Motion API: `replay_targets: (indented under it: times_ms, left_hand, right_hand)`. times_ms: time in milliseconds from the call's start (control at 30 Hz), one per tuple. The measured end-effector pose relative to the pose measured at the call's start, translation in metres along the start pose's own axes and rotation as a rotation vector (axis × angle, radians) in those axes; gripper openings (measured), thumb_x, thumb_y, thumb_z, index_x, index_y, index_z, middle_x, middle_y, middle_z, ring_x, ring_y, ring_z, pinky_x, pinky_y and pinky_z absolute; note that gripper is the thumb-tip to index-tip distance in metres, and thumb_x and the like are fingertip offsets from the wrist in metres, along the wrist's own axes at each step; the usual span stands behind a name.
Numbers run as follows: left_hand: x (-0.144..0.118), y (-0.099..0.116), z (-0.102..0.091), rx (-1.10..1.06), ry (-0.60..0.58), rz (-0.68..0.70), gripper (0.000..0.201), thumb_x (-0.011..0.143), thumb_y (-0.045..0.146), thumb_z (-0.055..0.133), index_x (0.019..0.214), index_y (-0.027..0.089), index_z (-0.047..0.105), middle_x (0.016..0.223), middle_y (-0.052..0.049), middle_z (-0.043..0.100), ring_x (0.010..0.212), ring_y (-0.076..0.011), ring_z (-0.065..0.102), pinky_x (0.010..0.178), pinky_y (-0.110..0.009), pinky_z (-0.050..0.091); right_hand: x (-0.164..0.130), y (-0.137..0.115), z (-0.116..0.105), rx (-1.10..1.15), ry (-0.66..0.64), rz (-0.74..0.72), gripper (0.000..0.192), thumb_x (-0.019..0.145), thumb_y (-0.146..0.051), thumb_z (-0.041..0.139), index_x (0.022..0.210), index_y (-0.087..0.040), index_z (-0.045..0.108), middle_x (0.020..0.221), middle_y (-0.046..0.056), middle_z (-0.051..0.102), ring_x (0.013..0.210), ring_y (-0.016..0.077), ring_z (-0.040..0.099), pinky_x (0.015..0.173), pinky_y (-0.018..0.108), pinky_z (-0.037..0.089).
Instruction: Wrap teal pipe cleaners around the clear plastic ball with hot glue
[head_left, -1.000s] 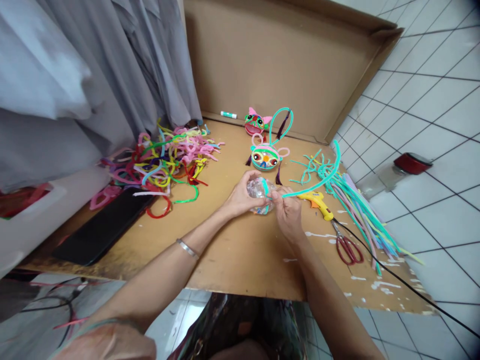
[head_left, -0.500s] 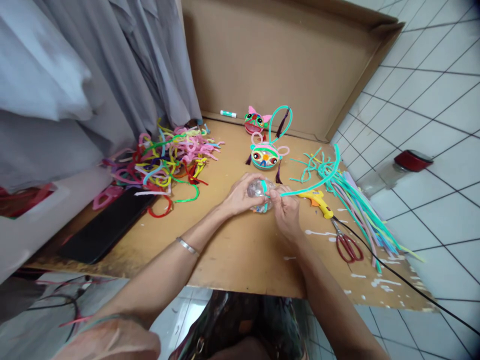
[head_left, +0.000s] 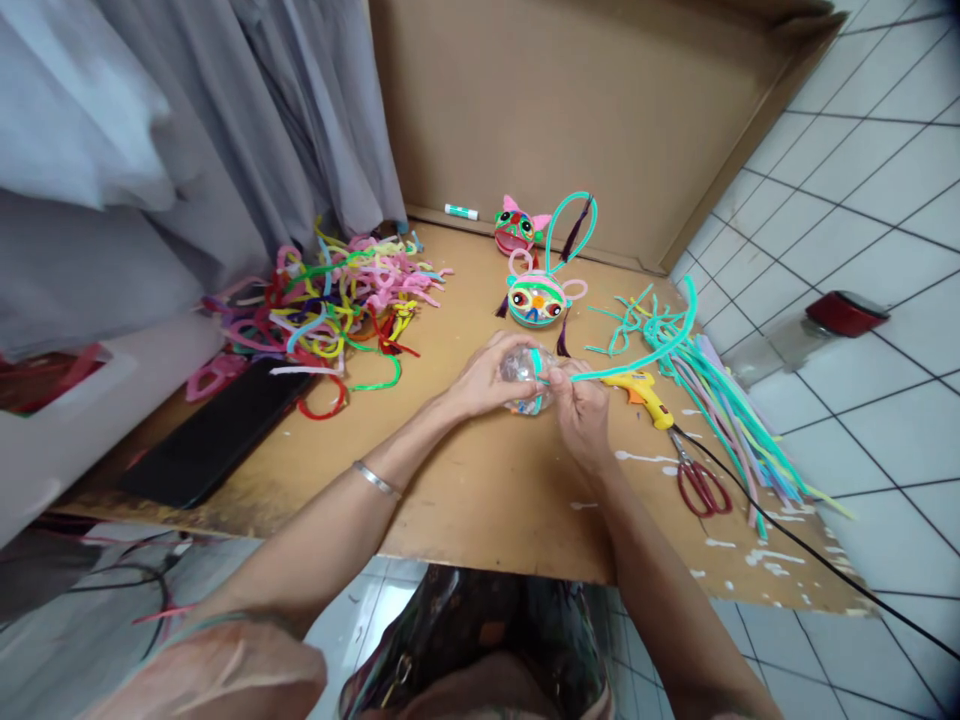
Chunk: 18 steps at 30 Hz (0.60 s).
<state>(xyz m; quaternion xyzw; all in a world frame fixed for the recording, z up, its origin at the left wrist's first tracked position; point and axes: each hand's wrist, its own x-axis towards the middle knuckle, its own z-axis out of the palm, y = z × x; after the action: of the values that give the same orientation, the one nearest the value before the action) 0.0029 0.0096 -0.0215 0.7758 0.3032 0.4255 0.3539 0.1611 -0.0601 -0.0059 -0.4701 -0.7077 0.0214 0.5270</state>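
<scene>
My left hand (head_left: 484, 378) is closed around a clear, rounded plastic piece (head_left: 517, 366), perhaps a bottle bottom, with a turquoise strip over it. Beside it, my right hand (head_left: 582, 410) pinches a turquoise pipe cleaner (head_left: 637, 366) close to the plastic. The long free end of this pipe cleaner curves up to the right. My fingers hide where the pipe cleaner meets the plastic. Just beyond my hands sits a decorated animal-face ornament (head_left: 537, 300) with pink loop ears and dark tassels. A red-faced ornament (head_left: 516, 232) with pink ears stands behind it.
A yellow glue gun (head_left: 646, 396) and red-handled scissors (head_left: 702, 484) lie right of my hands, near bundled pipe cleaners (head_left: 731, 420). Tangled colourful pipe cleaners (head_left: 352, 300) and a black flat object (head_left: 217, 435) are on the left. A glue stick (head_left: 461, 212) lies by the cardboard wall (head_left: 525, 110).
The view has shifted slightly, so the table things sit a little higher and further right. My hands keep the same hold on the plastic piece and pipe cleaner.
</scene>
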Motion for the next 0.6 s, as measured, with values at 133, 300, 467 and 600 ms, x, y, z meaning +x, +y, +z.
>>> replay_targets:
  times_ms: [133,300,467,600]
  left_hand:
    - [0.0005,0.0009,-0.0013,-0.016,0.017,0.044,0.05,0.069,0.037,0.076,0.115,0.02,0.063,0.118,-0.009,0.061,0.113,-0.0253,0.058,0.103,-0.041,0.045]
    - [0.0003,0.002,-0.0036,0.015,0.02,0.069,0.052,0.07,0.042,0.077,0.115,0.02,0.064,0.121,-0.01,0.059,0.117,-0.0256,0.057,0.106,-0.041,0.044]
    - [-0.0015,0.0,-0.0029,0.044,0.018,0.123,0.056,0.076,0.045,0.074,0.124,0.021,0.061,0.124,-0.01,0.06,0.116,-0.0258,0.058,0.104,-0.04,0.045]
    - [-0.0028,-0.0013,-0.0014,0.039,0.03,0.154,0.053,0.079,0.046,0.072,0.124,0.021,0.062,0.124,-0.01,0.061,0.117,-0.0253,0.059,0.104,-0.039,0.045]
  right_hand:
    - [0.0003,0.0005,-0.0007,-0.02,-0.009,0.006,0.043,0.1,-0.044,0.04,0.065,-0.023,0.052,0.065,0.001,0.054,0.069,0.0164,0.051,0.071,0.033,0.044]
    - [0.001,0.0016,-0.0015,-0.034,-0.035,0.016,0.046,0.101,-0.045,0.038,0.062,-0.023,0.052,0.066,0.003,0.056,0.072,0.0173,0.055,0.072,0.035,0.046]
    - [-0.0002,0.0028,-0.0003,-0.04,-0.016,0.025,0.044,0.1,-0.046,0.039,0.065,-0.023,0.054,0.069,0.002,0.058,0.074,0.0174,0.057,0.075,0.034,0.047]
    - [-0.0008,0.0041,0.0002,-0.03,-0.026,0.028,0.041,0.1,-0.042,0.042,0.067,-0.023,0.056,0.07,0.002,0.06,0.075,0.0172,0.057,0.075,0.034,0.047]
